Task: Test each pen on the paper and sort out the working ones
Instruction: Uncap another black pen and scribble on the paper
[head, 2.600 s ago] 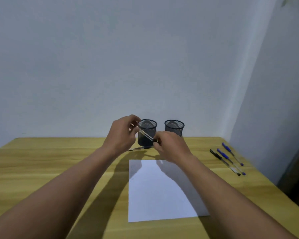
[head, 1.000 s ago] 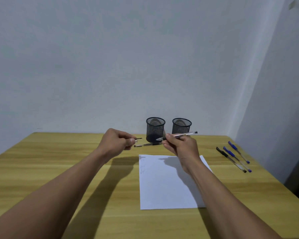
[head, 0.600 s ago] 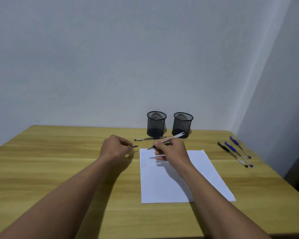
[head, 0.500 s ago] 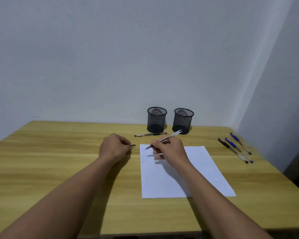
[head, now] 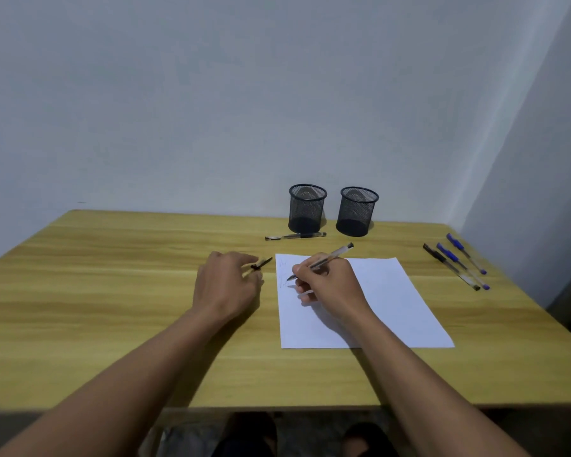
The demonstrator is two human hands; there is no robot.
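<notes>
My right hand grips the pen, tip on the paper; my left hand pinches a black cap

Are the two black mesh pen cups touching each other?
Apart. The head view shows a strip of white wall and wooden table between the left black mesh cup and the right black mesh cup.

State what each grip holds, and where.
Right grip holds the clear pen near its tip; left grip pinches the black pen cap at one end.
</notes>
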